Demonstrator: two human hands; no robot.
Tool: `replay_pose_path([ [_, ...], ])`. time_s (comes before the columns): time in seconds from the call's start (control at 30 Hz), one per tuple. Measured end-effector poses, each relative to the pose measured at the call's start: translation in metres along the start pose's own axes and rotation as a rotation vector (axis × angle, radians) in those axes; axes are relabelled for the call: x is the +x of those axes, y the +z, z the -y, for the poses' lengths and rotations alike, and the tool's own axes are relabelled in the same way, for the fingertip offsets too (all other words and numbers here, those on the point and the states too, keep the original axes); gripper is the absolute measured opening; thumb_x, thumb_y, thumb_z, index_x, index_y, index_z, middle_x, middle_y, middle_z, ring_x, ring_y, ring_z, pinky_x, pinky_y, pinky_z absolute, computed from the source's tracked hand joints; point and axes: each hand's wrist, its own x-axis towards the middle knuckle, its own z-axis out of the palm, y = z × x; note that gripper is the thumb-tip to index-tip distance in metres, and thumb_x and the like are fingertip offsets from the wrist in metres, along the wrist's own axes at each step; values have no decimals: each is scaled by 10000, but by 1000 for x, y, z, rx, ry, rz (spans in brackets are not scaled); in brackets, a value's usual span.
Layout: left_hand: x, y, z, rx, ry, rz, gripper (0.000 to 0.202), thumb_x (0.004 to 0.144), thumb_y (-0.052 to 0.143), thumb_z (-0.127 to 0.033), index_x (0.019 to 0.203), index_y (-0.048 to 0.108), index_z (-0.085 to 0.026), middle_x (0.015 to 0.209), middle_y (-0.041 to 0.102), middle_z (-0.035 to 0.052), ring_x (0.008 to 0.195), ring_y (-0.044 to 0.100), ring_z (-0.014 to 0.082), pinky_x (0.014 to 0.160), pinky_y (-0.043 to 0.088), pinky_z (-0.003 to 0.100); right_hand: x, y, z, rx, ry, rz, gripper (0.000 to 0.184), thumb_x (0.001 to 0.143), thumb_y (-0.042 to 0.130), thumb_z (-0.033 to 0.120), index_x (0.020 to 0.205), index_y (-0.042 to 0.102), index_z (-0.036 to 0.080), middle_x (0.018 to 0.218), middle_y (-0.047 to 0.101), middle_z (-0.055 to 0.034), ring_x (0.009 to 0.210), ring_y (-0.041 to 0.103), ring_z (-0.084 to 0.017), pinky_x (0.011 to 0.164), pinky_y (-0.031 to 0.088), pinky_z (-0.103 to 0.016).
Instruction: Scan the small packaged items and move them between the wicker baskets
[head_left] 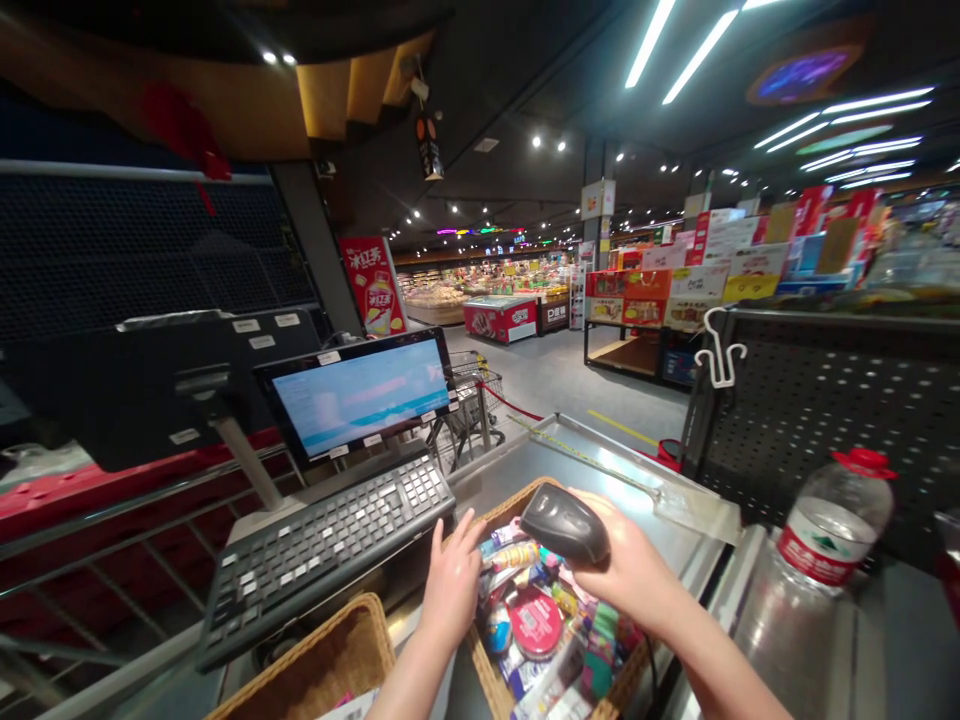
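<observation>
My right hand [628,555] is wrapped round a black barcode scanner [564,522], held above a wicker basket [484,668]. Small colourful packets fill this basket, with a round red-lidded tub [535,622] lying among them. My left hand [453,580] hovers at the basket's left rim, its fingers stretched out and apart, with nothing visible in it. Just left of those fingertips is the black keyboard [326,555]. The scanner partly covers the basket's far end, and my right forearm hides some of its right side.
A monitor [360,392] stands behind the keyboard. Another wicker basket [315,665] sits at lower left. On the right are a large red-capped bottle [836,525] and a perforated black panel [825,400] with a white hook [720,350]. The metal counter [577,450] extends ahead.
</observation>
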Motion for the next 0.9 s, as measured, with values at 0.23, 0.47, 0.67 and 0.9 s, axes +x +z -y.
replay_pose_path([
  [0.23,2,-24,2,46,5,-85,249,911,436,-102,737,587,-197,1341,634,48,1374,448,268,1164,213,639,-2,-1,6,-33,-31,-1,534,690,639,217,1224,619,202,1354,596,-133,1276,527,-345,1133,322,-591],
  [0.47,2,-51,9,132,-33,-131,223,888,453,-75,774,597,-200,1380,599,82,1380,440,297,1146,217,669,1,-1,17,-102,-100,-18,507,692,623,186,1198,636,206,1317,621,-127,1285,521,-334,1109,365,-551],
  [0.67,-6,-69,19,257,-23,-167,211,896,462,-86,772,587,-202,1429,555,76,1387,424,326,1138,184,685,5,7,21,-106,-95,-16,533,664,647,192,1196,634,180,1315,621,-147,1300,504,-350,1141,305,-577],
  [0.9,-23,-96,30,315,-90,-258,186,939,462,-150,862,618,-216,1405,579,67,1358,464,310,1156,149,655,12,29,29,-113,-137,29,456,644,624,159,1097,662,184,1216,665,-130,1262,522,-343,1117,342,-541],
])
